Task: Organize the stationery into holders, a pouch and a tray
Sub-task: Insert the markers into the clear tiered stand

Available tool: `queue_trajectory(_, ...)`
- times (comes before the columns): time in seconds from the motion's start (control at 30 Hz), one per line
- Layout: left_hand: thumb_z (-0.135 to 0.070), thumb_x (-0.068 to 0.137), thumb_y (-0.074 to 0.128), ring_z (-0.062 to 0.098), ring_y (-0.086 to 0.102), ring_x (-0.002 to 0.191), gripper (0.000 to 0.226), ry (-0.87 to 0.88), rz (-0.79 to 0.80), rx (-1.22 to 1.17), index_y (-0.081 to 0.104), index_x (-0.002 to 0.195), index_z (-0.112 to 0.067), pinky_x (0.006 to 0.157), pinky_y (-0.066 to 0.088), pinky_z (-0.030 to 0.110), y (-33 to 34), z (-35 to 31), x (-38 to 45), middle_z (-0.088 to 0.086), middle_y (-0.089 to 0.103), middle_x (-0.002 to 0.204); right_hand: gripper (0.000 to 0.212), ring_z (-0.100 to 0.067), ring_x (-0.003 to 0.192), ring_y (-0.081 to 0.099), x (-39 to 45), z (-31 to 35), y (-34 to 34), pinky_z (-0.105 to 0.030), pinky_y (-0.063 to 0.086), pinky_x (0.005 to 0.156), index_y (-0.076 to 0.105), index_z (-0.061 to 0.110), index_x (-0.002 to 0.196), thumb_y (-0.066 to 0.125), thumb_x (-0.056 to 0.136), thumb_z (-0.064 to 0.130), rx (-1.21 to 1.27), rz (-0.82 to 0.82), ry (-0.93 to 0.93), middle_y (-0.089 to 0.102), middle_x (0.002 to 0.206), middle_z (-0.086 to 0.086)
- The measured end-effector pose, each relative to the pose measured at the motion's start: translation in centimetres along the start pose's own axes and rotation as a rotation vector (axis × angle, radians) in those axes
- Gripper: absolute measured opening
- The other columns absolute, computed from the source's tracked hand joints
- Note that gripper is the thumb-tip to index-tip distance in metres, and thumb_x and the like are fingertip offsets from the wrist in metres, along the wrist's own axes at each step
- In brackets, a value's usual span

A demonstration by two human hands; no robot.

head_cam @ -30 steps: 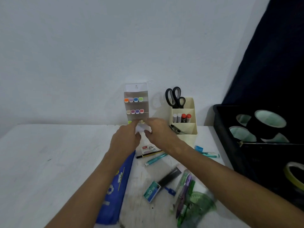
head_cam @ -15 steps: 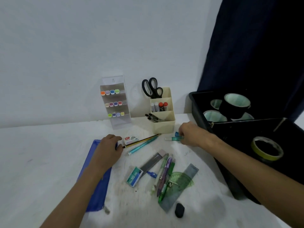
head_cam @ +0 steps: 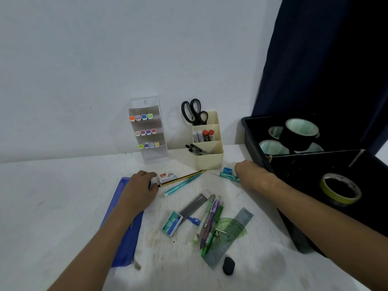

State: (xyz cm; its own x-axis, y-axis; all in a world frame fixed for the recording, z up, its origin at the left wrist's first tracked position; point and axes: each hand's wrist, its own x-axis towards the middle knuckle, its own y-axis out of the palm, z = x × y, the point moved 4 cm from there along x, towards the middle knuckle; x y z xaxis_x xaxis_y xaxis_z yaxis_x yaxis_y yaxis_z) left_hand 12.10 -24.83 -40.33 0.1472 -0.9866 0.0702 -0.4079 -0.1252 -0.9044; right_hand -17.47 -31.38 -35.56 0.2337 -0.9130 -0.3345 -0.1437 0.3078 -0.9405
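Observation:
My left hand rests with loosely curled fingers on the top end of the blue pouch, its fingertips beside a white staples box and a yellow-black pencil. My right hand is curled over the right end of a teal pen, next to a small blue piece. At the wall stand a clear marker holder and a cream holder with scissors. The black tray with tape rolls sits at the right.
Between my arms lie a teal pencil, a grey lead case, a No.10 staple box, several pens, a green protractor, a ruler and a black eraser. A dark curtain hangs behind the tray.
Both hands left the marker holder. My left hand dropped onto the pouch and my right hand moved right to the teal pen. The view widened toward the tray.

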Motion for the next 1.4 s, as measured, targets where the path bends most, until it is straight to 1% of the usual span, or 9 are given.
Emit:
queue_trajectory(0.23,-0.024,0.091,0.058,0.028,0.052,0.116,0.032,-0.074,-0.168,0.137,0.066,0.118,-0.011,0.097,0.039,0.042,-1.0,1.8,0.3,0.011,0.058,0.127,0.024,-0.022,0.088,0.063,-1.6,1.7,-2.5,-0.034,0.057,0.075,0.064,0.013,0.108,0.061,0.084,0.012,0.114,-0.078,-0.104,0.062,0.107,-0.007)
queue_trajectory(0.37,-0.031,0.093,0.056,0.027,0.052,0.121,0.032,-0.092,-0.183,0.169,0.068,0.116,-0.012,0.105,0.033,0.044,-0.9,3.2,0.5,0.010,0.058,0.129,0.021,-0.009,0.074,0.057,-3.4,5.5,-5.6,-0.018,0.048,0.060,0.068,0.014,0.105,0.068,0.086,0.021,0.409,-0.188,-0.314,0.059,0.094,0.002)
queue_trajectory(0.5,-0.040,0.094,0.036,0.023,0.059,0.094,0.041,-0.044,-0.204,0.183,0.069,0.090,-0.016,0.093,0.039,0.042,-0.4,3.9,0.2,-0.001,0.062,0.091,0.025,-0.010,0.083,0.056,-3.8,9.2,-8.0,-0.022,0.050,0.075,0.069,0.013,0.109,0.068,0.087,0.023,0.628,-0.447,-0.407,0.066,0.100,-0.001)
queue_trajectory(0.6,-0.042,0.093,0.025,0.022,0.056,0.090,0.046,-0.022,-0.238,0.184,0.063,0.088,-0.017,0.087,0.041,0.041,0.3,4.3,0.0,-0.002,0.060,0.090,0.023,-0.013,0.090,0.058,-2.8,11.0,-8.6,-0.028,0.047,0.089,0.070,0.012,0.106,0.067,0.087,0.024,0.642,-0.562,-0.428,0.069,0.103,-0.002)
queue_trajectory(0.73,-0.039,0.095,0.028,0.021,0.055,0.093,0.041,-0.022,-0.275,0.162,0.062,0.092,-0.017,0.090,0.040,0.040,0.7,4.3,-0.2,-0.003,0.060,0.095,0.021,-0.017,0.089,0.061,-0.7,12.8,-8.8,-0.024,0.045,0.083,0.072,0.010,0.105,0.065,0.089,0.020,0.646,-0.656,-0.427,0.071,0.101,-0.006)
queue_trajectory(0.87,-0.039,0.095,0.029,0.020,0.055,0.096,0.040,-0.022,-0.286,0.164,0.063,0.095,-0.017,0.093,0.040,0.041,0.9,4.4,-0.2,-0.002,0.061,0.098,0.020,-0.021,0.084,0.061,1.6,14.4,-7.9,-0.032,0.051,0.079,0.072,0.006,0.101,0.062,0.090,0.018,0.623,-0.630,-0.416,0.069,0.095,-0.010)
queue_trajectory(1.07,-0.039,0.095,0.028,0.020,0.055,0.096,0.041,-0.017,-0.297,0.173,0.063,0.095,-0.017,0.094,0.040,0.040,1.2,4.5,-0.2,-0.001,0.063,0.099,0.022,-0.020,0.081,0.058,3.9,15.8,-6.5,-0.026,0.044,0.070,0.070,0.007,0.100,0.055,0.094,0.022,0.532,-0.589,-0.391,0.062,0.092,-0.009)
queue_trajectory(1.27,-0.040,0.094,0.028,0.020,0.056,0.098,0.043,-0.007,-0.325,0.183,0.063,0.096,-0.016,0.096,0.036,0.039,1.2,4.4,-0.3,-0.002,0.063,0.101,0.021,-0.026,0.095,0.062,6.2,17.0,-6.9,-0.031,0.051,0.081,0.066,0.005,0.109,0.056,0.094,0.015,0.516,-0.553,-0.306,0.063,0.107,-0.013)
queue_trajectory(1.4,-0.040,0.094,0.028,0.017,0.054,0.096,0.041,-0.004,-0.338,0.185,0.063,0.094,-0.017,0.095,0.035,0.037,1.2,4.4,-0.3,-0.003,0.061,0.098,0.020,-0.026,0.096,0.063,7.2,17.9,-6.7,-0.032,0.053,0.082,0.064,0.007,0.111,0.054,0.094,0.010,0.480,-0.544,-0.263,0.064,0.109,-0.013)
